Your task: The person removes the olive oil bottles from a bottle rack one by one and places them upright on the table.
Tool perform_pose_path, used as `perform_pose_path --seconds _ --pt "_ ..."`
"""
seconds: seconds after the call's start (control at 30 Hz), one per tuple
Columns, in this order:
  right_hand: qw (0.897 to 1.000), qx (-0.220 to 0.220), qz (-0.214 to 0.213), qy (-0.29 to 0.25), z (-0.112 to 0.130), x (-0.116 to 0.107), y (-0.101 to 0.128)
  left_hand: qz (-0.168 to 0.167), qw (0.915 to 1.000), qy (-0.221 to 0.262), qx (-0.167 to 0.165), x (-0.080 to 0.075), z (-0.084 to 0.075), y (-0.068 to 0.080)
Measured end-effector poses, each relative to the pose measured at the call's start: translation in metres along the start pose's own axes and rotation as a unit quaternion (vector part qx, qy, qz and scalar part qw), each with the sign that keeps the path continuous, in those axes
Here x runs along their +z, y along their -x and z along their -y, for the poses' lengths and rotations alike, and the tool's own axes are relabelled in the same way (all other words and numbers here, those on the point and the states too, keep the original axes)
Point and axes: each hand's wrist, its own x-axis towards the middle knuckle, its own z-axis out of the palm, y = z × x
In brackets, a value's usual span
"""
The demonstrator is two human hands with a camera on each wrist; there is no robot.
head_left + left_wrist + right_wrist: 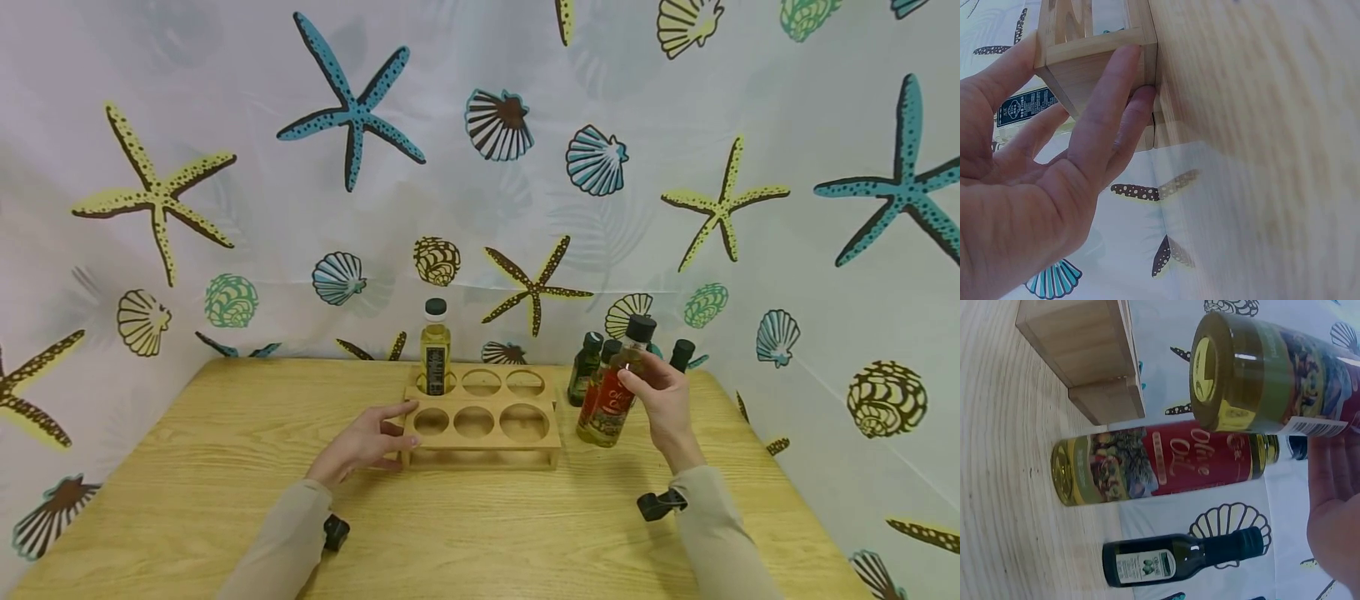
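My right hand point(663, 404) grips a red-labelled olive oil bottle point(613, 400) near its neck, below the black cap. It is tilted, and the right wrist view shows the base of this bottle point(1216, 381) raised above the table. My left hand point(366, 437) rests against the left end of a two-tier wooden bottle rack point(483, 446). In the left wrist view its fairly straight fingers point(1100, 115) press the rack's side panel point(1085, 75). A yellow oil bottle point(435, 354) with a dark green cap stands in the rack's back-left hole.
Right of the rack stand a second red-labelled olive oil bottle point(1166, 464), partly hidden in the head view, and a small dark green bottle point(1144, 567). Another dark bottle point(682, 356) shows behind my right hand. A patterned curtain point(525, 208) borders the wooden table point(480, 533).
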Motion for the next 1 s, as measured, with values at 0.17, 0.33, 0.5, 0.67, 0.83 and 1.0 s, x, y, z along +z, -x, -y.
perform_pose_path --seconds 0.17,0.33,0.5,0.67,0.83,1.0 --pt "1.000 0.012 -0.013 -0.006 0.000 -0.011 0.002 0.001 1.0000 0.000 -0.003 0.000 -0.002 0.001" --pt "1.000 0.024 -0.013 -0.012 -0.003 -0.018 0.003 0.002 1.0000 -0.003 0.002 0.000 -0.002 0.001" --pt "0.999 0.036 -0.017 0.008 -0.007 -0.025 0.004 -0.001 1.0000 -0.009 0.003 0.000 -0.001 0.000" --pt "0.999 0.041 -0.013 0.032 -0.010 -0.031 0.004 -0.002 1.0000 -0.006 0.002 0.000 0.000 0.000" --pt "0.997 0.056 -0.020 0.054 -0.016 -0.039 0.005 0.000 1.0000 -0.005 0.001 0.000 -0.001 0.001" --pt "0.991 0.095 -0.032 0.084 -0.023 -0.049 0.005 0.000 1.0000 -0.005 0.001 0.000 -0.001 0.001"
